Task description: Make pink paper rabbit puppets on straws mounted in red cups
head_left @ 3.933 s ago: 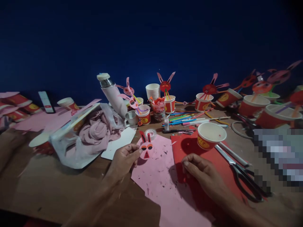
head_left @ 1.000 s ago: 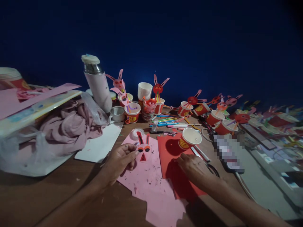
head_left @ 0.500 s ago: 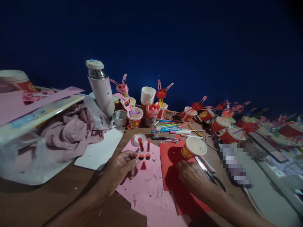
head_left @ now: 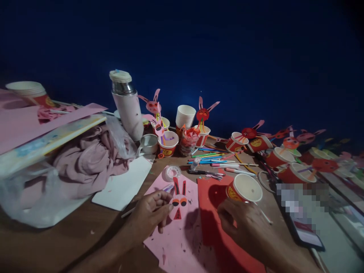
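Note:
A pink paper rabbit face (head_left: 179,208) with black eyes, orange lids and a red triangle below is pinched at its left edge between the thumb and fingers of my left hand (head_left: 155,210). It is held over a pink paper sheet (head_left: 182,258). My right hand (head_left: 241,220) is curled above a red paper sheet (head_left: 210,212), just in front of a red-and-white paper cup (head_left: 247,187). Whatever its fingers may hold is hidden. No scissors show now; that spot lies behind my right hand. A tape roll (head_left: 172,172) lies beyond the rabbit face.
Pens and sticks (head_left: 213,159) are scattered behind the sheets. Rabbit-faced cups (head_left: 167,146) line the back. At left stand a thermos (head_left: 127,110) and a bundled cloth (head_left: 82,163); a metal cup (head_left: 148,144) is beside them. A phone (head_left: 304,223) lies at right.
The view has shifted, moving the scene slightly right. My right hand has moved closer and right, covering where the scissors lay. My left hand still holds the rabbit face.

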The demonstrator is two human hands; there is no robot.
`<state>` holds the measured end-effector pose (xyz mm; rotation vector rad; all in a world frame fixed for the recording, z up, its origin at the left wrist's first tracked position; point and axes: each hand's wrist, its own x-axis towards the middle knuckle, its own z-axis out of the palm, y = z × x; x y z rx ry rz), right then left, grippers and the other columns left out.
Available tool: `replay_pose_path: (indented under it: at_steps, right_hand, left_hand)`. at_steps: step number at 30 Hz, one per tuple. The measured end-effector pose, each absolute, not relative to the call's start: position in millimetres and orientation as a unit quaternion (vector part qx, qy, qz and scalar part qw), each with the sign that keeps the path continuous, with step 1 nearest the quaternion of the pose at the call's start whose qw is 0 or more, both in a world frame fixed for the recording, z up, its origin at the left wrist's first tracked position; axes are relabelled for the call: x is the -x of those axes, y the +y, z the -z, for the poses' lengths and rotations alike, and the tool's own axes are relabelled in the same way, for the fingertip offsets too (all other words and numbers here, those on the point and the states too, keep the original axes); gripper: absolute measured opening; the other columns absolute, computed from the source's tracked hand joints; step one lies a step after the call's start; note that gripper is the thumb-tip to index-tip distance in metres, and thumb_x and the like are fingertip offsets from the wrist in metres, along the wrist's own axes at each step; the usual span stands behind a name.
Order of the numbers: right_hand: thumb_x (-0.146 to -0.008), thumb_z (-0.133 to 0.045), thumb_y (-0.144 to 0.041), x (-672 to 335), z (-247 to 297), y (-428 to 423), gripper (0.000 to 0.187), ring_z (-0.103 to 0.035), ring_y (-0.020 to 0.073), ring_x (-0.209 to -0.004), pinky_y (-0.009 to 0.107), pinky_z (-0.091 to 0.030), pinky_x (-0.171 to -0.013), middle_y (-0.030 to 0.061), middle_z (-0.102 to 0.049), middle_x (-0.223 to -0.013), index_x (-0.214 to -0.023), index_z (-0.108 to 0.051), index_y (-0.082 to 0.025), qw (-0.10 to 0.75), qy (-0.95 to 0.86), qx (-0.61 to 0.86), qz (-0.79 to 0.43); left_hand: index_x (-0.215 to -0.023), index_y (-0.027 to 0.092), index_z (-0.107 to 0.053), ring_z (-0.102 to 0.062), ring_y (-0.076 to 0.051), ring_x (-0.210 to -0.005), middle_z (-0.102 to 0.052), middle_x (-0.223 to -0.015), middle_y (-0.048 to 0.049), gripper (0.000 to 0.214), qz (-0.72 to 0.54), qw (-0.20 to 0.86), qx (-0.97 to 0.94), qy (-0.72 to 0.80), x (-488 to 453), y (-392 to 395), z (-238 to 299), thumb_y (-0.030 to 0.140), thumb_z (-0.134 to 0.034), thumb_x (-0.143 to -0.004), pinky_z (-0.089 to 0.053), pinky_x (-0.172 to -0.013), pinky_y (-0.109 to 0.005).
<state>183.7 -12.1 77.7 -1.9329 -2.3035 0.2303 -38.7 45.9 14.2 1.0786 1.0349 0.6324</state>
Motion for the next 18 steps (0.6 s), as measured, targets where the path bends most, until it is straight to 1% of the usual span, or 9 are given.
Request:
replay_pose_path:
  at_steps: [5, 9, 13, 15, 18]
  right_hand:
    - [-0.069, -0.044, -0.009, -183.1, -73.7, -11.8, 0.018, -0.047, 0.0095, -0.047, 0.022, -0.025, -0.047, -0.0009, -0.057, -0.054, -0.063, -0.058, -0.019, 0.091, -0.772, 0.620, -0.103]
    - [-0.070, -0.044, -0.008, -180.8, -71.6, -10.4, 0.019, -0.048, 0.0096, -0.049, 0.022, -0.027, -0.049, -0.0003, -0.058, -0.056, -0.061, -0.056, -0.019, 0.077, -0.777, 0.615, -0.112]
    - [-0.069, -0.045, -0.006, -179.9, -67.0, -7.0, 0.019, -0.048, 0.0097, -0.049, 0.022, -0.028, -0.048, -0.0003, -0.060, -0.059, -0.061, -0.057, -0.019, 0.084, -0.778, 0.613, -0.111]
    - [-0.068, -0.045, -0.005, -180.1, -65.5, -5.7, 0.019, -0.049, 0.0097, -0.050, 0.022, -0.029, -0.049, -0.0008, -0.060, -0.058, -0.063, -0.058, -0.019, 0.093, -0.781, 0.607, -0.111]
    - [-0.066, -0.046, -0.004, -180.1, -68.5, -4.4, 0.021, -0.050, 0.0094, -0.048, 0.021, -0.029, -0.047, -0.0016, -0.060, -0.056, -0.061, -0.058, -0.019, 0.103, -0.781, 0.608, -0.095]
  left_hand:
    - [-0.080, 0.018, -0.049, -0.040, -0.005, -0.032, -0.052, -0.052, 0.0072, 0.019, -0.229, 0.678, -0.497, 0.491, 37.7, 42.5, -14.0, 0.028, -0.056, -0.066, -0.029, -0.029, -0.015]
    - [-0.089, 0.018, -0.056, -0.046, -0.008, -0.042, -0.052, -0.058, 0.0047, 0.024, -0.210, 0.634, -0.541, 0.511, 37.3, 39.5, -23.6, 0.021, -0.054, -0.066, -0.035, -0.036, -0.016]
    - [-0.098, 0.021, -0.061, -0.048, -0.010, -0.047, -0.056, -0.060, 0.0018, 0.028, -0.206, 0.529, -0.647, 0.509, 42.9, 39.8, -29.2, 0.027, -0.052, -0.072, -0.038, -0.043, -0.019]
    - [-0.093, 0.022, -0.063, -0.048, -0.012, -0.047, -0.058, -0.062, 0.0001, 0.024, -0.217, 0.450, -0.704, 0.504, 46.8, 41.4, -27.0, 0.029, -0.050, -0.074, -0.037, -0.045, -0.021]
    - [-0.084, 0.024, -0.065, -0.053, -0.015, -0.055, -0.061, -0.065, -0.0020, 0.018, -0.260, 0.325, -0.775, 0.475, 50.6, 43.6, -24.2, 0.027, -0.049, -0.075, -0.038, -0.053, -0.024]
